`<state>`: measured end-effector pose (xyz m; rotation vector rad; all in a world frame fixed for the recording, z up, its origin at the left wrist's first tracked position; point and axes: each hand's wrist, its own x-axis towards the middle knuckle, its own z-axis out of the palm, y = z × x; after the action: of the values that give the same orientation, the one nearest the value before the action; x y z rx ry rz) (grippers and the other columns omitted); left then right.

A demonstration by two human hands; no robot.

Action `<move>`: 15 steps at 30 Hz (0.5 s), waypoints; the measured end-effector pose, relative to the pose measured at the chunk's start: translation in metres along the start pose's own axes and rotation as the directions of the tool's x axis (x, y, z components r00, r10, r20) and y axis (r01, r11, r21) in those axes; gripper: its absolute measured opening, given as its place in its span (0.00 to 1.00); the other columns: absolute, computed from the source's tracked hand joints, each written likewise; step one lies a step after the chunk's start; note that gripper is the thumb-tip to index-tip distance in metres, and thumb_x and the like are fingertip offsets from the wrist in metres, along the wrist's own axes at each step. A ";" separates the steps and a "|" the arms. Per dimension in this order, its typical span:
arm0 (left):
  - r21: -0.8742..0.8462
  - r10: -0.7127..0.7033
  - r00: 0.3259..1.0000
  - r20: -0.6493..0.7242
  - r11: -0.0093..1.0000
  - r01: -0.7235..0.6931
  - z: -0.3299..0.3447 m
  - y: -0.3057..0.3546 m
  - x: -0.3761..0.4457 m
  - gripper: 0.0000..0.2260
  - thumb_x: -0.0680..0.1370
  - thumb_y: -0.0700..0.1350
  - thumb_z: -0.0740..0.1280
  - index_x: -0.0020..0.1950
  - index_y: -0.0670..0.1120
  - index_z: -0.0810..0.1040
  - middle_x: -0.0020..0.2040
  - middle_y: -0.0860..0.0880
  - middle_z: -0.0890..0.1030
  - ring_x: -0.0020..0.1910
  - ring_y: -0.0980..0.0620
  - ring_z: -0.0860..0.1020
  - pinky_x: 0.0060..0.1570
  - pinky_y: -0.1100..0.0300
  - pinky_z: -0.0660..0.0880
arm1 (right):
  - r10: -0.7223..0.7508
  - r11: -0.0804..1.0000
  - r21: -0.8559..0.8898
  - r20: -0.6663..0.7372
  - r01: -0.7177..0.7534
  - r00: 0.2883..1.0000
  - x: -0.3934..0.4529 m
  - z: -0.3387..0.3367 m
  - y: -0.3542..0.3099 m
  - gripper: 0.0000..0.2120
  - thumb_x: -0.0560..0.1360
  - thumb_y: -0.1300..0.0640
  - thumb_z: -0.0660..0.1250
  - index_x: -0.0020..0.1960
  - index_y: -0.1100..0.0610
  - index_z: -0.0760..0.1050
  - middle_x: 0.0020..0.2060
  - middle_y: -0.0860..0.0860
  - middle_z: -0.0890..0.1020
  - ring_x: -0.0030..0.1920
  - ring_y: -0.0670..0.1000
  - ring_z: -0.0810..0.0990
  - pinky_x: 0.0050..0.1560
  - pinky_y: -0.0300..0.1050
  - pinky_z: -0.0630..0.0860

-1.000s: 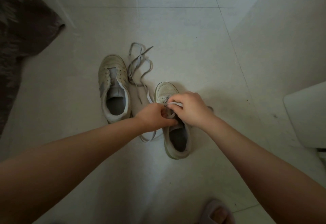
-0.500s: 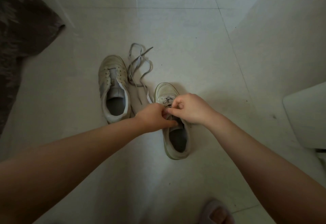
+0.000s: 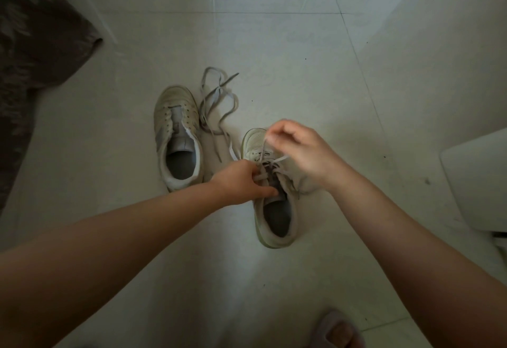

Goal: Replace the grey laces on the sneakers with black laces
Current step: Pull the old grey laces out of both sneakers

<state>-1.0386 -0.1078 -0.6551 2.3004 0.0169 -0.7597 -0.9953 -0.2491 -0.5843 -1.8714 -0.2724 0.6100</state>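
**Grey lace being drawn out of the second sneaker**

Head view: the right hand point(image 3: 295, 150) was raised over the toe of the right-hand sneaker point(image 3: 274, 196), its fingertips pinching a strand of the grey lace point(image 3: 274, 159) that ran from the eyelets up to the pinch. The left hand point(image 3: 241, 183) lay against the shoe's left side at the eyelet rows, fingers curled onto the upper and lace there, apparently bracing it. The left-hand sneaker point(image 3: 177, 139) stood just beside it, already stripped, with its removed grey lace point(image 3: 216, 100) lying loose on the tiled floor point(image 3: 274, 46) between the two toes. No black laces were in sight.

To do this step well, the pull should probably follow the line of the eyelet, one crossing at a time, while the bracing hand keeps the shoe from lifting. The lace was taut between pinch and eyelets, below and slightly nearer than the pinching fingers.
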 end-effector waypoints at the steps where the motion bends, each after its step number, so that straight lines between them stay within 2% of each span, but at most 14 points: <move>1: -0.005 -0.006 1.000 -0.005 1.000 0.006 0.000 0.000 0.000 0.18 0.68 0.60 0.72 0.35 0.47 0.72 0.33 0.51 0.75 0.32 0.54 0.74 0.31 0.59 0.70 | 0.039 0.975 0.221 -0.031 -0.031 0.999 0.000 -0.003 -0.003 0.09 0.79 0.62 0.61 0.42 0.54 0.74 0.43 0.47 0.80 0.48 0.44 0.78 0.54 0.38 0.73; 2: -0.002 -0.012 1.000 -0.009 1.000 0.012 0.000 0.001 0.000 0.19 0.68 0.60 0.73 0.34 0.48 0.70 0.32 0.51 0.74 0.31 0.55 0.72 0.30 0.60 0.67 | 0.102 0.920 0.384 -0.047 -0.076 0.994 0.001 -0.006 -0.004 0.09 0.80 0.64 0.58 0.42 0.57 0.72 0.41 0.50 0.82 0.47 0.49 0.80 0.55 0.43 0.75; 3: 0.010 -0.016 1.000 -0.013 1.000 0.016 0.000 0.001 -0.001 0.19 0.68 0.60 0.73 0.33 0.48 0.69 0.31 0.51 0.72 0.30 0.55 0.71 0.29 0.60 0.66 | 0.168 0.879 0.461 -0.067 -0.119 0.983 0.002 -0.008 -0.004 0.10 0.80 0.64 0.56 0.41 0.58 0.69 0.37 0.52 0.82 0.44 0.52 0.81 0.54 0.47 0.76; 4: 0.025 -0.018 1.000 -0.016 1.000 0.018 0.000 0.002 -0.001 0.20 0.68 0.60 0.72 0.33 0.48 0.68 0.31 0.52 0.71 0.29 0.55 0.70 0.29 0.60 0.65 | 0.228 0.891 0.424 -0.109 -0.162 0.968 0.004 -0.008 -0.002 0.10 0.80 0.63 0.56 0.40 0.58 0.68 0.31 0.51 0.80 0.38 0.52 0.81 0.52 0.50 0.76; 6: 0.035 -0.020 1.000 -0.017 0.999 0.020 0.001 0.002 -0.001 0.20 0.68 0.61 0.72 0.34 0.49 0.69 0.31 0.52 0.72 0.30 0.55 0.71 0.30 0.60 0.66 | 0.239 0.971 0.062 -0.201 -0.231 0.950 0.005 -0.006 0.007 0.09 0.79 0.58 0.58 0.40 0.56 0.67 0.27 0.47 0.75 0.30 0.46 0.77 0.47 0.51 0.77; 7: 0.028 -0.019 1.000 -0.011 0.999 0.020 0.001 0.001 0.000 0.19 0.68 0.61 0.72 0.35 0.48 0.69 0.32 0.51 0.74 0.30 0.55 0.72 0.31 0.60 0.68 | 0.209 0.958 -0.158 -0.196 -0.241 0.958 0.004 -0.004 0.012 0.08 0.79 0.55 0.60 0.42 0.55 0.67 0.29 0.47 0.73 0.29 0.45 0.75 0.43 0.48 0.75; 9: 0.017 -0.011 1.000 -0.002 1.000 0.011 0.001 0.001 0.000 0.18 0.68 0.61 0.72 0.35 0.49 0.71 0.33 0.51 0.75 0.31 0.55 0.72 0.31 0.60 0.68 | 0.152 0.839 -0.514 -0.093 -0.178 0.984 0.001 0.001 0.019 0.11 0.77 0.48 0.64 0.49 0.55 0.67 0.36 0.48 0.74 0.37 0.47 0.75 0.41 0.46 0.71; 10: 0.014 -0.005 1.000 -0.001 1.000 0.005 0.001 0.001 -0.001 0.18 0.69 0.60 0.72 0.34 0.49 0.70 0.32 0.51 0.75 0.31 0.55 0.72 0.31 0.60 0.68 | 0.143 0.755 -0.643 -0.026 -0.126 0.989 -0.001 0.003 0.023 0.13 0.76 0.47 0.65 0.52 0.54 0.68 0.40 0.49 0.75 0.42 0.50 0.76 0.43 0.46 0.70; 13: 0.021 -0.005 1.000 -0.018 1.000 0.005 0.001 0.000 0.000 0.19 0.68 0.61 0.72 0.34 0.49 0.69 0.32 0.51 0.73 0.31 0.54 0.71 0.33 0.59 0.68 | 0.097 0.501 -0.865 0.088 0.027 0.991 0.000 0.007 0.027 0.10 0.77 0.48 0.63 0.53 0.53 0.74 0.47 0.49 0.78 0.52 0.53 0.76 0.54 0.46 0.66; 15: 0.030 -0.012 1.000 -0.024 0.999 0.013 0.001 0.000 0.000 0.19 0.68 0.62 0.72 0.34 0.49 0.69 0.32 0.51 0.74 0.31 0.54 0.72 0.33 0.59 0.69 | 0.072 0.436 -0.897 0.115 0.073 0.991 0.003 0.005 0.028 0.06 0.78 0.50 0.61 0.51 0.51 0.74 0.50 0.48 0.78 0.53 0.52 0.76 0.56 0.46 0.62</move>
<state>-1.0394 -0.1087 -0.6554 2.3394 0.0307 -0.7434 -0.9981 -0.2538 -0.6125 -2.8866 -0.8330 0.6458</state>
